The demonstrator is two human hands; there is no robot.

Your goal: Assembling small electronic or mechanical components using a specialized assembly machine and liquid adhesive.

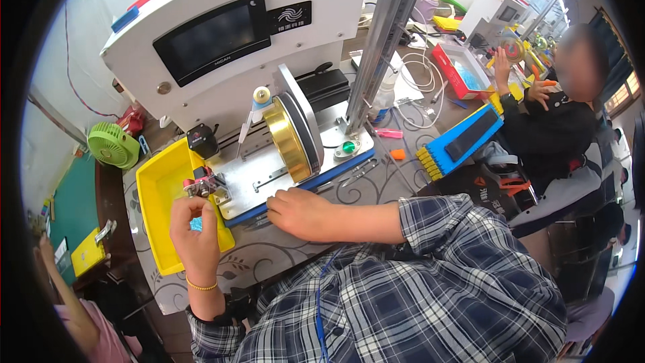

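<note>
My left hand is above the yellow bin, its thumb and fingers curled together in a pinch. What the fingertips hold, if anything, is too small to make out. Light blue bits show through the gap in that hand. Just beyond it sits a small red and black fixture on the machine's metal base plate. My right hand lies at the plate's front edge with its fingers curled in and their tips hidden. Behind it stands a brass-coloured wheel on a black and grey disc.
A white machine housing with a dark screen rises behind, beside a tall metal post. A green fan stands at left. To the right are a blue and yellow tray, a red-rimmed box, cables and a co-worker.
</note>
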